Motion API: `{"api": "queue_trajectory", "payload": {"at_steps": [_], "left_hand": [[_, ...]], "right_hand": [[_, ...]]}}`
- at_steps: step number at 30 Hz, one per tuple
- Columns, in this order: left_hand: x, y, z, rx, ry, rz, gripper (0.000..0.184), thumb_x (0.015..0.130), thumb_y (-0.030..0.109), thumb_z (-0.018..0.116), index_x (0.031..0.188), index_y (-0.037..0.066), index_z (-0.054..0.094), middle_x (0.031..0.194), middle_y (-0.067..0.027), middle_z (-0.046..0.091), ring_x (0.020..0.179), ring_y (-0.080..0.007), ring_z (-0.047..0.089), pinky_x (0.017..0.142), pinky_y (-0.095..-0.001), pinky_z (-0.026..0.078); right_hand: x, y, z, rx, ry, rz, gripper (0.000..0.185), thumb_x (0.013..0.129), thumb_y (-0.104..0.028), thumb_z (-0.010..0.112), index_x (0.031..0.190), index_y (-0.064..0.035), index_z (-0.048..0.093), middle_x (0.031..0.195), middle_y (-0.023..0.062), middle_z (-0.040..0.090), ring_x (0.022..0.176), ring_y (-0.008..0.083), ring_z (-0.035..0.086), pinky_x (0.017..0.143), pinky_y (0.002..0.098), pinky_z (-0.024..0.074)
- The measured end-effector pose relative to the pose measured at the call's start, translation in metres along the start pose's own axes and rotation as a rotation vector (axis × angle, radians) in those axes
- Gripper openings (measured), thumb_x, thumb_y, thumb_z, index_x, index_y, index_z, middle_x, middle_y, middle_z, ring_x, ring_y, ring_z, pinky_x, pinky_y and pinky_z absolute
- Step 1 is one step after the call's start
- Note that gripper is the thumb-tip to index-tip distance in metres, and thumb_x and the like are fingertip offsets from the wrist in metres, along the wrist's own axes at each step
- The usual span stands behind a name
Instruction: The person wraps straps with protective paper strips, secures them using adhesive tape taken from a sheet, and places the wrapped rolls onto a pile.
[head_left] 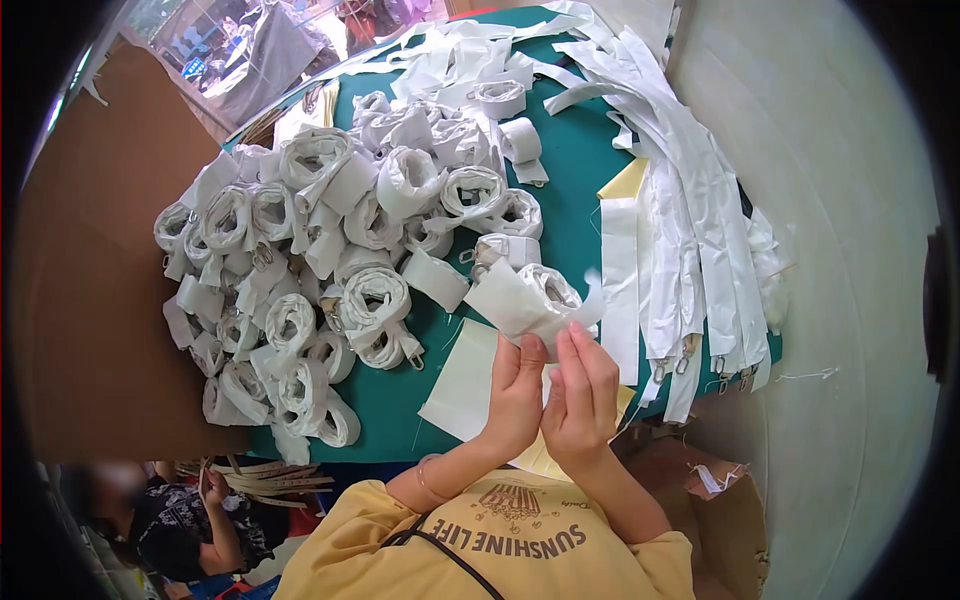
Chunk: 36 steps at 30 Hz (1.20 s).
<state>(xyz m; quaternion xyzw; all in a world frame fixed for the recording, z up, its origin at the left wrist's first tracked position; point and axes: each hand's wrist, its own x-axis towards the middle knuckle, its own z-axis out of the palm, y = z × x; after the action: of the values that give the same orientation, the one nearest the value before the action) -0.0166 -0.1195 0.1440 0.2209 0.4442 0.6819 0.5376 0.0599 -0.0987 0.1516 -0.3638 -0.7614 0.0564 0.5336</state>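
In the head view, my left hand and my right hand are close together near the table's front edge. Both pinch the lower edge of a white paper piece, fingertips closed on it. Against the paper sits a coiled white strap; whether my fingers touch the coil itself, I cannot tell. Just beyond is another coil with a metal clip at its left side. Under my hands lie pale yellowish paper sheets, partly hidden by my wrists.
Many wrapped coils, some with metal clips, are heaped on the left of the green table. Long white straps hang along the right side. Brown cardboard borders the left; an open carton stands lower right. Another person is at lower left.
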Motion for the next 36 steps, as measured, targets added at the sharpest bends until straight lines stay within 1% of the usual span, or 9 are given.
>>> {"api": "queue_trajectory", "payload": {"at_steps": [7,13,19,23,25,30,34,35,36], "left_hand": [[-0.011,-0.007,-0.004,-0.034,-0.109,0.207,0.032,0.098,0.018,0.044,0.124,0.001,0.042,0.117,-0.0057,0.052,0.106,-0.0115,0.049,0.090,-0.0258,0.039],[-0.012,-0.003,-0.006,-0.029,-0.157,0.221,0.029,0.096,0.014,0.048,0.122,0.001,0.045,0.115,-0.0053,0.054,0.103,-0.0105,0.050,0.088,-0.0251,0.040],[-0.017,-0.004,-0.006,-0.064,-0.175,0.273,0.028,0.095,0.012,0.049,0.121,0.001,0.046,0.115,-0.0054,0.054,0.102,-0.0110,0.050,0.088,-0.0255,0.040],[-0.023,0.001,0.004,-0.129,-0.068,0.200,0.028,0.095,0.011,0.050,0.121,0.001,0.047,0.114,-0.0050,0.055,0.102,-0.0109,0.050,0.087,-0.0259,0.040],[-0.019,0.002,0.003,-0.035,-0.091,0.306,0.026,0.094,0.008,0.051,0.118,0.000,0.048,0.112,-0.0058,0.056,0.099,-0.0115,0.052,0.085,-0.0254,0.041],[-0.018,0.015,-0.015,0.160,-0.139,0.407,0.025,0.092,0.005,0.052,0.117,-0.001,0.049,0.109,-0.0086,0.058,0.095,-0.0135,0.057,0.080,-0.0256,0.046],[-0.017,0.022,-0.024,0.426,-0.165,0.499,0.028,0.091,0.009,0.057,0.116,-0.001,0.049,0.105,-0.0083,0.059,0.088,-0.0129,0.059,0.072,-0.0241,0.048],[-0.016,0.025,-0.024,0.431,-0.163,0.496,0.028,0.091,0.009,0.057,0.116,-0.001,0.049,0.105,-0.0083,0.059,0.088,-0.0129,0.059,0.072,-0.0241,0.048],[-0.016,0.028,-0.023,0.408,-0.149,0.378,0.034,0.087,0.005,0.059,0.119,-0.002,0.048,0.113,-0.0091,0.055,0.098,-0.0144,0.055,0.081,-0.0261,0.045]], "right_hand": [[0.004,-0.002,-0.009,0.004,0.095,-0.001,0.024,0.081,0.003,0.062,0.105,0.0047,0.062,0.108,0.0166,0.062,0.089,0.0272,0.059,0.075,0.0323,0.0487],[0.015,0.005,-0.016,0.143,0.092,-0.021,0.020,0.078,0.002,0.067,0.098,0.0009,0.063,0.107,0.0154,0.062,0.090,0.0288,0.057,0.076,0.0328,0.0482],[0.011,0.006,-0.016,0.120,0.272,0.005,0.025,0.081,-0.005,0.067,0.103,0.0023,0.060,0.105,0.0135,0.060,0.093,0.0291,0.056,0.078,0.0336,0.0481],[0.014,0.004,-0.016,-0.026,0.149,-0.091,0.024,0.080,-0.004,0.067,0.101,0.0038,0.061,0.105,0.0142,0.062,0.091,0.0290,0.056,0.077,0.0328,0.0479],[0.018,0.002,-0.017,-0.030,0.135,-0.076,0.024,0.079,-0.004,0.067,0.101,0.0041,0.062,0.105,0.0142,0.063,0.090,0.0287,0.056,0.076,0.0321,0.0479],[0.040,-0.006,-0.041,0.331,-0.160,0.206,0.025,0.077,-0.004,0.069,0.101,0.0001,0.063,0.104,0.0136,0.064,0.090,0.0250,0.056,0.080,0.0323,0.0438],[0.049,0.001,-0.050,0.434,-0.306,0.180,0.027,0.076,-0.004,0.069,0.102,-0.0016,0.060,0.107,0.0117,0.062,0.088,0.0218,0.055,0.082,0.0321,0.0419],[0.051,0.002,-0.051,0.492,-0.371,0.235,0.029,0.076,-0.003,0.069,0.103,-0.0015,0.058,0.105,0.0101,0.061,0.087,0.0204,0.054,0.081,0.0316,0.0419],[0.052,0.002,-0.052,0.546,-0.437,0.289,0.030,0.076,-0.002,0.069,0.104,-0.0014,0.056,0.103,0.0084,0.059,0.086,0.0191,0.053,0.081,0.0311,0.0420]]}}
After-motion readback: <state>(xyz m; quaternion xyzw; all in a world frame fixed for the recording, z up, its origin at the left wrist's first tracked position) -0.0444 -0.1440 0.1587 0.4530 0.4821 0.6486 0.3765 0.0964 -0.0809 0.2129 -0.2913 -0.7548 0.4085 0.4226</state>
